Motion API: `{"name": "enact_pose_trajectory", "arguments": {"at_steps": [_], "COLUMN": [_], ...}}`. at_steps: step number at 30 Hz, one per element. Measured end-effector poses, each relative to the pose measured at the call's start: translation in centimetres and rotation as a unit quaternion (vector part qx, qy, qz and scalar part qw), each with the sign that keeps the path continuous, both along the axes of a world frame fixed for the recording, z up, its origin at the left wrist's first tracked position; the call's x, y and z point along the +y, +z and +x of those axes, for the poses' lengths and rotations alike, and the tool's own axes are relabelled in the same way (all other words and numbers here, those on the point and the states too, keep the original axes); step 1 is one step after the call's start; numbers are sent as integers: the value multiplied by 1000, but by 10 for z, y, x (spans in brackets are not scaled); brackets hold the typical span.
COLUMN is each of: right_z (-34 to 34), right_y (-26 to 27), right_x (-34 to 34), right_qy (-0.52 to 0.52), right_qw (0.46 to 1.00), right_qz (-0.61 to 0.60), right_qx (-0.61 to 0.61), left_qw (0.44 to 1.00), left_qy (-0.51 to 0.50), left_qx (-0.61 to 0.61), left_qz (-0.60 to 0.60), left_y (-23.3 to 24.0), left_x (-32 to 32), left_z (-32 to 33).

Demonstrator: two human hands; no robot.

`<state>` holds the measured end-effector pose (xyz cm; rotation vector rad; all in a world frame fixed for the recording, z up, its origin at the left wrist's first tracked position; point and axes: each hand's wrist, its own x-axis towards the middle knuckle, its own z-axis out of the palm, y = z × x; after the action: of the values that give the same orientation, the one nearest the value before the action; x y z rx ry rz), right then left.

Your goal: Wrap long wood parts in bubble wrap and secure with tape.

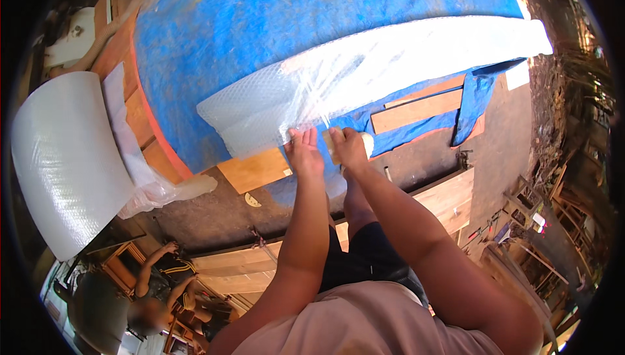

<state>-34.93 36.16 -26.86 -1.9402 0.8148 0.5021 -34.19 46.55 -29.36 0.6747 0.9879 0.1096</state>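
A long bundle in bubble wrap (361, 76) lies across a blue tarpaulin (219, 18) in front of me. My left hand (305, 154) is at the near edge of the wrap, its thumb and fingers against the plastic; whether they pinch it I cannot tell. Just right of it, my right hand (349, 147) grips a roll of adhesive tape (332, 146), partly hidden by the fingers. Shiny strips, apparently tape, run from near the roll up over the wrap.
A big roll of bubble wrap (68, 159) stands at the left. Wooden boards (417, 110) lie on the tarpaulin's near side, with a wooden panel (256, 169) left of my hands. Long planks (234, 267) lie close to my legs. Another person (166, 281) is at lower left.
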Motion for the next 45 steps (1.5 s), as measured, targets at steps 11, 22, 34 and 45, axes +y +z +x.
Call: {"name": "enact_pose_trajectory", "arguments": {"at_steps": [11, 22, 34, 45], "right_z": [5, 9, 11, 22], "right_y": [0, 1, -13, 12], "right_x": [-3, 0, -18, -27], "right_qy": [-28, 6, 7, 90], "right_qw": [997, 996, 971, 979], "right_qz": [63, 79, 239, 178], "right_qx": [22, -48, 1, 43], "left_qw": [996, 978, 769, 933], "left_qy": [-88, -18, -408, -217], "left_qx": [7, 78, 134, 190], "left_qz": [-31, 192, 474, 215], "left_y": [11, 33, 1, 46], "left_x": [24, 169, 215, 204], "left_z": [4, 4, 106, 103]}}
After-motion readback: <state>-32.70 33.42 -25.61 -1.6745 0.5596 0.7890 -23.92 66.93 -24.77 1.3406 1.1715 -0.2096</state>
